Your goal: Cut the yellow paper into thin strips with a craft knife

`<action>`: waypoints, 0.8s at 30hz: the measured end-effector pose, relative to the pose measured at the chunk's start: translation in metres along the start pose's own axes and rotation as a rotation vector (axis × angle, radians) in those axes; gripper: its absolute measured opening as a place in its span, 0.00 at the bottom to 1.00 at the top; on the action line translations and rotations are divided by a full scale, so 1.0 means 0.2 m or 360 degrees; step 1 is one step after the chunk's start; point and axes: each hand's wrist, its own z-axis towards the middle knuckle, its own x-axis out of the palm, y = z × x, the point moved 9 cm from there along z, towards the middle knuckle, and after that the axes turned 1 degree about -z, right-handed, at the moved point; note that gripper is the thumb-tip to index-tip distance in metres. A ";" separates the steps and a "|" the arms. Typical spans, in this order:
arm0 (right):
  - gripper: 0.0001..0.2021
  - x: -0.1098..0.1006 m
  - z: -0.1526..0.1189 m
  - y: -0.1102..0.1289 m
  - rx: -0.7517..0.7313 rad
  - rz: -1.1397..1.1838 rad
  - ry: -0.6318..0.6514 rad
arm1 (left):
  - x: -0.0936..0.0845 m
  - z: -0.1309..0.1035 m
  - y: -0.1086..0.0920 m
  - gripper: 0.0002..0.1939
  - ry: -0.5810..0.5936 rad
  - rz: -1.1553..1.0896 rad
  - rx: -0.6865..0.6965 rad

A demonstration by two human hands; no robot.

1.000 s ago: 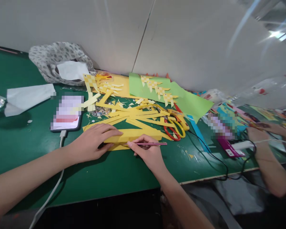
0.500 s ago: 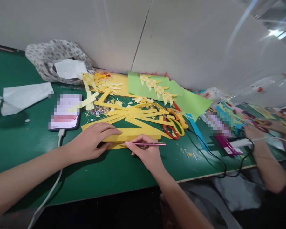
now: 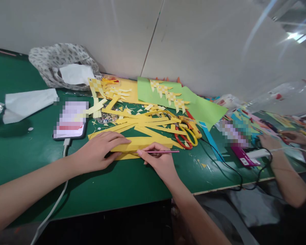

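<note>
Right fingers (image 3: 143, 155) gripping one pen (image 3: 172, 151); open left fingers (image 3: 120, 141) pressing yellow paper (image 3: 136, 145); four paper fish (image 3: 171, 96) lying near wall (image 3: 117, 37), green counter (image 3: 99, 190).

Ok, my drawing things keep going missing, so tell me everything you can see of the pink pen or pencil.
The pink pen or pencil is slim, straight and slightly shiny. It lies nearly level in the right hand, thumb and fingers gripping it. One end sticks out rightward; the other points left at the yellow paper. Its tip is too small to make out.
</note>
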 end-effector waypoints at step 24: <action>0.11 0.08 -0.01 0.03 -0.0036 -0.0016 0.0066 | -0.01 0.01 -0.01 0.21 -0.0029 0.0006 0.0022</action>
